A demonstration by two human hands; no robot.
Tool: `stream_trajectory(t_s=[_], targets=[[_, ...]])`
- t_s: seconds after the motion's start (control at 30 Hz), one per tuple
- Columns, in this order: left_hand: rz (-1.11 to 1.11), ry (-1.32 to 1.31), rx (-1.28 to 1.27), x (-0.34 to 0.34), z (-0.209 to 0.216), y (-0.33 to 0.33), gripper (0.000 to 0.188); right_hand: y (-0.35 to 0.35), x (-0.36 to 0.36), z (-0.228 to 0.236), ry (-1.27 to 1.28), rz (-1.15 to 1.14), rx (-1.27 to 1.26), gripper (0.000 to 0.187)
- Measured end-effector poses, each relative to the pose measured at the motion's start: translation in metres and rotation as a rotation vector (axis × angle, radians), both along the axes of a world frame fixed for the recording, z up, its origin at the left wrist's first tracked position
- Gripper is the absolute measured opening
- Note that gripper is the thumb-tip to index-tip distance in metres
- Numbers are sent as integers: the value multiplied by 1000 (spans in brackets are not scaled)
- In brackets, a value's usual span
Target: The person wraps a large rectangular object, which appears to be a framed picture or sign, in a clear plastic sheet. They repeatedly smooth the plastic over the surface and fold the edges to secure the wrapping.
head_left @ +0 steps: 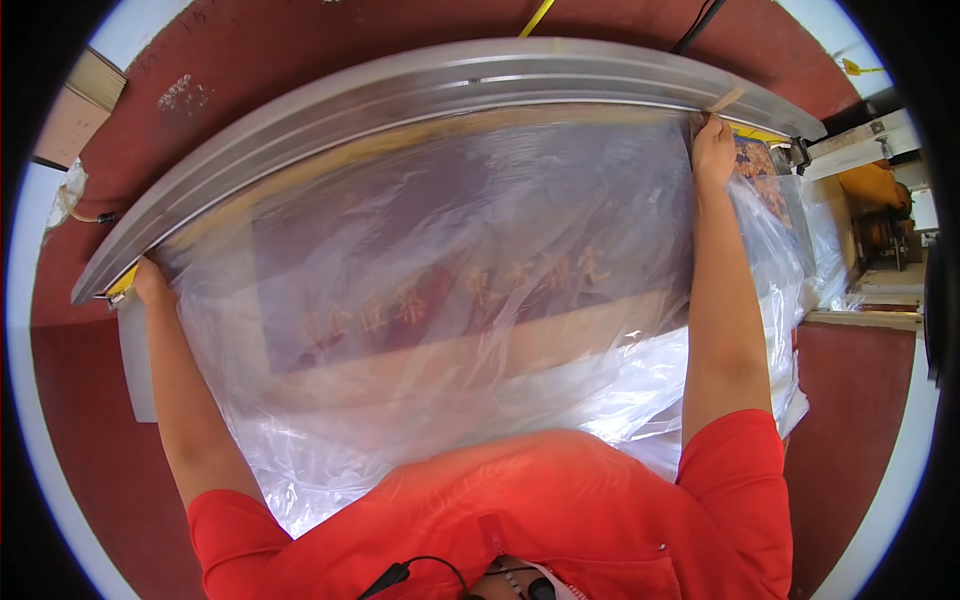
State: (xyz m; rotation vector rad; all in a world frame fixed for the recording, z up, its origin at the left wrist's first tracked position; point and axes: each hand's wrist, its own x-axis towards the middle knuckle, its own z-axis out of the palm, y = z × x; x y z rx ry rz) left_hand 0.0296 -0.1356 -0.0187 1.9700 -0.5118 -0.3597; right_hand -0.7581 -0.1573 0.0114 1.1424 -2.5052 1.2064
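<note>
A large clear plastic sheet (420, 420) stretches between my hands, loose and crinkled toward my body. Its far edge runs up to a long silver metal bar (480, 80) that looks curved in this view. At the bar's left end my left hand (150, 282) is closed on the sheet's corner, fingertips partly hidden. My right hand (713, 155) pinches the sheet near the bar's right end, arm stretched forward. Under the plastic a dark brown panel (480, 200) with gold characters shows through, along with a pale tan surface.
A patterned brown piece (762, 170) lies beyond my right hand. At the right stands a white frame (865, 145) beside orange and dark machine parts (880, 215). A cardboard box (78, 110) is at the far left. Dark red floor (850, 420) surrounds the work surface.
</note>
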Motion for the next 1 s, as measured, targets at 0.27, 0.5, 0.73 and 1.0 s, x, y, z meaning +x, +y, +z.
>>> stream_trajectory(t_s=[0.27,0.5,0.73,1.0], targets=[[-106,291,-139,-39,20,4,26,11,-4,20,-219,288,211,56],[-355,25,-67,53,34,29,14,38,70,47,-309,766,201,41],[-451,-1240,945,71,61,91,25,65,120,23,-685,994,216,18],[-1495,-388,-76,-452,56,17,27,65,125,25,-716,1094,139,23]])
